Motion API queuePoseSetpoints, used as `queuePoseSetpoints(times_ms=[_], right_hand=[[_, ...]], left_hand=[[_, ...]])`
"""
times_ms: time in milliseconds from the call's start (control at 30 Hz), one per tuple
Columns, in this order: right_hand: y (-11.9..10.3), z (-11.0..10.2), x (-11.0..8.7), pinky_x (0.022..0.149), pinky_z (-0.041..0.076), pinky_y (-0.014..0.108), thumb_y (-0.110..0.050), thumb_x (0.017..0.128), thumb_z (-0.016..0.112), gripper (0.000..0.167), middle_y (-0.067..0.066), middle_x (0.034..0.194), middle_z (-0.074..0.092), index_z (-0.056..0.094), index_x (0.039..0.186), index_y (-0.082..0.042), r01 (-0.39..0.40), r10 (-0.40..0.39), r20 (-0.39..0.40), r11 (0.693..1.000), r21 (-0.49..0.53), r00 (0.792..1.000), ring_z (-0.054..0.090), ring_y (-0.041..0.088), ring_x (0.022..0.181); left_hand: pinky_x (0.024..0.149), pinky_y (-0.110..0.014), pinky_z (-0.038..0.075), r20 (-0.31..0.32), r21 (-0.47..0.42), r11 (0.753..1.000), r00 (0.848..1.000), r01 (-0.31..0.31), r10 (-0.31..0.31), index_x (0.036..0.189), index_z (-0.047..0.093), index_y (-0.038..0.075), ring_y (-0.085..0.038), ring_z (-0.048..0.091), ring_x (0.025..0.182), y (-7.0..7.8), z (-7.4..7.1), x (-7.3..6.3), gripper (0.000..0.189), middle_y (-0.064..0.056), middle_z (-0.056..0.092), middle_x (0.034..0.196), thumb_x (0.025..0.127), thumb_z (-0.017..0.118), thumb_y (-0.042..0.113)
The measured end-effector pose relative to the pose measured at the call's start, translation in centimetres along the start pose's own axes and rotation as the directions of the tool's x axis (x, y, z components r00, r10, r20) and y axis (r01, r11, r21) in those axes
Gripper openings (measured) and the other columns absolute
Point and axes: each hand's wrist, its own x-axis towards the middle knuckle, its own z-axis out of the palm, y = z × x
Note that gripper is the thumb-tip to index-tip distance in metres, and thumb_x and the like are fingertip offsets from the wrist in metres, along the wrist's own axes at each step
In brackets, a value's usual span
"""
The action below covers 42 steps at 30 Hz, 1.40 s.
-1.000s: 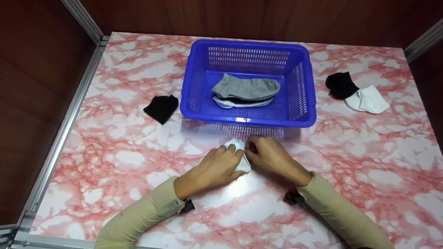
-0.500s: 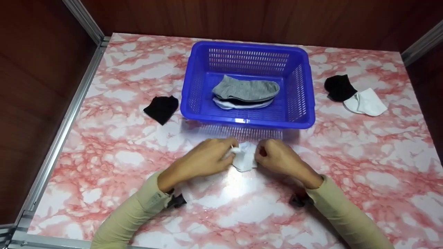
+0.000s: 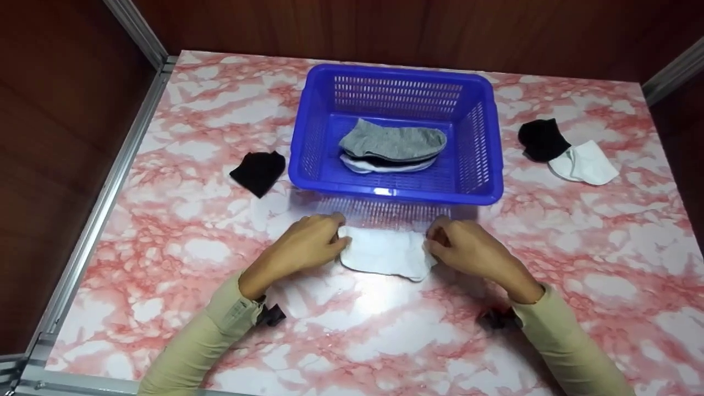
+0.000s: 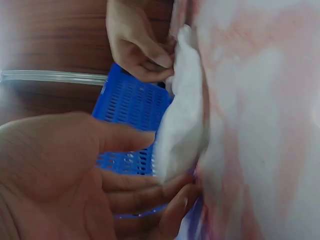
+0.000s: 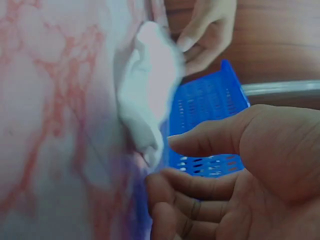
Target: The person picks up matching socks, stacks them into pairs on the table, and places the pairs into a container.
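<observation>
A white sock (image 3: 385,252) lies stretched out sideways on the table, in front of the basket. At its left end is my left hand (image 3: 308,242), thumb over the edge and fingers beneath it. My right hand (image 3: 467,245) pinches the opposite end, where the fabric bunches a little. The left wrist view has the sock (image 4: 182,115) between thumb and fingers of the left hand (image 4: 100,175). From the right wrist, the sock's crumpled corner (image 5: 150,150) sits between the thumb and curled fingers of the right hand (image 5: 225,170).
Behind the hands stands a blue plastic basket (image 3: 393,195), with a grey sock (image 3: 393,140) on top of black and white ones inside. A black sock (image 3: 258,173) lies left of it. Another black sock (image 3: 543,140) and a white sock (image 3: 591,163) lie to its right.
The white sock was a small bundle under my left hand; now it is spread out wide. My hands have moved apart, left hand leftward and right hand rightward.
</observation>
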Motion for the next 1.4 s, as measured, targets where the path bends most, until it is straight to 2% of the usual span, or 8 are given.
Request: queuePoseSetpoints(times_ms=[100, 233, 333, 533, 667, 867, 1133, 1400], right_hand=[[-0.6, 0.4, -0.3, 0.065, 0.055, 0.037, -0.023, 0.097, 0.073, 0.023, 0.006, 0.084, 0.071, 0.067, 0.108, -0.004, -0.039, 0.038, -0.028, 0.999, -0.018, 0.999, 0.063, 0.017, 0.073], [-1.1, 1.6, -0.6, 0.056, 0.047, 0.032, -0.033, 0.092, 0.080, 0.039, 0.002, 0.078, 0.060, 0.059, 0.112, -0.007, -0.064, 0.064, -0.017, 0.998, -0.029, 0.998, 0.055, 0.016, 0.066], [-1.0, 2.1, -0.8, 0.057, 0.045, 0.033, -0.024, 0.090, 0.080, 0.048, 0.002, 0.082, 0.058, 0.054, 0.126, -0.005, -0.004, 0.004, -0.020, 1.000, -0.009, 1.000, 0.054, 0.017, 0.068], [-0.3, 1.5, -1.1, 0.068, 0.051, 0.035, 0.006, 0.090, 0.070, 0.066, 0.010, 0.093, 0.062, 0.045, 0.149, -0.007, 0.144, -0.141, -0.040, 0.985, 0.093, 0.989, 0.055, 0.019, 0.079], [-0.3, 0.8, -1.2, 0.066, 0.043, 0.030, 0.008, 0.089, 0.068, 0.054, 0.004, 0.081, 0.054, 0.059, 0.138, -0.015, 0.153, -0.152, -0.027, 0.985, 0.082, 0.988, 0.049, 0.018, 0.080], [-0.4, 1.0, -1.1, 0.070, 0.045, 0.028, 0.006, 0.089, 0.067, 0.031, 0.005, 0.088, 0.060, 0.073, 0.115, -0.010, 0.165, -0.166, -0.040, 0.986, -0.020, 0.985, 0.052, 0.016, 0.084], [-0.3, 1.4, -1.1, 0.071, 0.047, 0.028, -0.002, 0.086, 0.076, 0.031, 0.008, 0.098, 0.060, 0.075, 0.116, -0.011, 0.122, -0.122, -0.017, 0.992, -0.026, 0.992, 0.053, 0.017, 0.088], [-0.2, 1.3, -1.0, 0.068, 0.044, 0.029, -0.011, 0.082, 0.086, 0.036, 0.004, 0.090, 0.058, 0.073, 0.117, -0.012, 0.071, -0.074, -0.031, 0.994, -0.083, 0.997, 0.052, 0.017, 0.085]], left_hand=[[0.056, -0.031, 0.046, -0.037, -0.017, 0.998, 0.997, 0.065, -0.066, 0.095, 0.065, 0.009, -0.016, 0.054, 0.064, -0.1, 0.3, 0.2, 0.022, -0.001, 0.059, 0.075, 0.101, 0.069, 0.030], [0.062, -0.036, 0.053, -0.046, -0.015, 0.995, 0.994, 0.099, -0.099, 0.105, 0.068, 0.006, -0.020, 0.062, 0.069, 0.3, 1.0, 0.2, 0.021, -0.004, 0.066, 0.080, 0.097, 0.072, 0.025], [0.065, -0.039, 0.055, -0.057, -0.014, 0.998, 0.997, 0.057, -0.058, 0.114, 0.066, 0.006, -0.020, 0.063, 0.073, 0.4, 1.5, 0.2, 0.022, -0.004, 0.068, 0.083, 0.096, 0.069, 0.017], [0.053, -0.030, 0.043, -0.086, -0.108, 0.991, 0.994, -0.078, 0.069, 0.132, 0.048, 0.009, -0.016, 0.050, 0.063, 0.2, 1.2, 0.1, 0.038, -0.001, 0.053, 0.077, 0.097, 0.060, 0.004], [0.060, -0.029, 0.048, -0.031, -0.061, 0.991, 0.993, -0.118, 0.117, 0.123, 0.060, 0.012, -0.016, 0.057, 0.071, 0.0, 0.7, -0.2, 0.028, -0.004, 0.064, 0.085, 0.097, 0.057, 0.001], [0.073, -0.038, 0.058, 0.023, 0.021, 0.998, 0.998, -0.056, 0.055, 0.110, 0.080, 0.011, -0.022, 0.070, 0.087, -0.2, 0.4, -0.1, 0.031, -0.006, 0.080, 0.106, 0.092, 0.057, 0.001], [0.078, -0.042, 0.058, -0.017, 0.079, 0.997, 1.000, -0.008, 0.009, 0.102, 0.081, 0.012, -0.023, 0.069, 0.089, -0.2, 0.5, -0.1, 0.021, -0.006, 0.077, 0.096, 0.102, 0.066, 0.027], [0.074, -0.040, 0.057, -0.006, 0.128, 0.992, 1.000, 0.016, -0.015, 0.110, 0.073, 0.013, -0.021, 0.066, 0.086, -0.2, 0.8, -0.1, 0.028, -0.003, 0.070, 0.093, 0.091, 0.081, 0.032]])
